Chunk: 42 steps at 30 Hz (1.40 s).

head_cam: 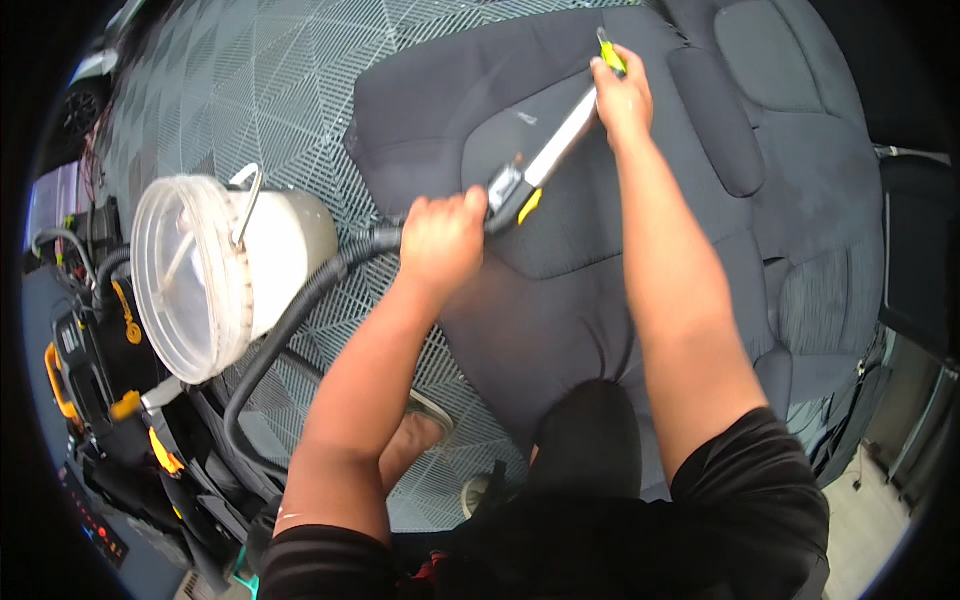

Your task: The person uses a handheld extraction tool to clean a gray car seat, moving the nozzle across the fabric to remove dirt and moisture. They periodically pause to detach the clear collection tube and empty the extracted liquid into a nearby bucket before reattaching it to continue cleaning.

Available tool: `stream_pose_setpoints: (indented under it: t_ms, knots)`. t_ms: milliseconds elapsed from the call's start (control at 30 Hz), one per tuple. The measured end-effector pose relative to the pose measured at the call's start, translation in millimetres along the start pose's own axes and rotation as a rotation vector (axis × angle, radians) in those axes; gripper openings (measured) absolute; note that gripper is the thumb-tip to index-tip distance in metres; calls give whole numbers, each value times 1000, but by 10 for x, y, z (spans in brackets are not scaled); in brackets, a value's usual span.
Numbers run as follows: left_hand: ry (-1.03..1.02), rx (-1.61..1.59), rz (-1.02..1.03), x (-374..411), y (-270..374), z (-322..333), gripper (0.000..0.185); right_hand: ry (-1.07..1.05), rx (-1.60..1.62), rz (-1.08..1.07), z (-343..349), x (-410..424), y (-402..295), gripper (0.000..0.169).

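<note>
My left hand (pixel 444 236) is closed around the black handle end of a vacuum wand, where the ribbed hose (pixel 300 300) joins it. From there the silver metal tube (pixel 564 139) runs up and to the right. Near the tube's far end, my right hand (pixel 626 97) grips it beside a yellow-green nozzle piece (pixel 611 56) with a clear tip. Both hands are above a dark grey fabric car bench seat (pixel 555 247), and the nozzle tip is over its far part. Whether the tip touches the fabric, I cannot tell. A black-clad knee (pixel 592 435) rests on the seat's near side.
Left of the seat, a whitish plastic bucket (pixel 292 247) with a wire handle stands on the grey slatted floor tiles (pixel 255 90). The hose loops past it. Black-and-yellow equipment (pixel 79 360) and dark bags crowd the left edge. A car wheel (pixel 82 112) shows far left.
</note>
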<state>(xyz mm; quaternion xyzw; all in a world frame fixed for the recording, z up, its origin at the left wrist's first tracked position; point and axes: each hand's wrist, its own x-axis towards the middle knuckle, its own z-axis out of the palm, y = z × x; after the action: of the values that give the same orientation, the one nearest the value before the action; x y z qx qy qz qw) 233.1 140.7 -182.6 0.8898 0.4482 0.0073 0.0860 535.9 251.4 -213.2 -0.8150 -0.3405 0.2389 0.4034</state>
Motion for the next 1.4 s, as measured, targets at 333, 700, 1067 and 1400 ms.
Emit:
stream_pose_setpoints:
  t_ms: [333, 700, 1067, 1400]
  knots:
    - [-415, 16, -166, -951, -896, 190, 32, -206, -576, -612, 1216, -767, -325, 29]
    - [-463, 38, -198, -2187, -1343, -65, 28, -230, -329, -537, 1512, -2150, -406, 25]
    - [-657, 16, -373, -3381, -957, -769, 34, -511, -371, -526, 1471, -3285, -618, 32]
    - [-635, 114, -82, -3913, -691, -1718, 35, -1083, -269, -926, -18, -3432, -461, 45]
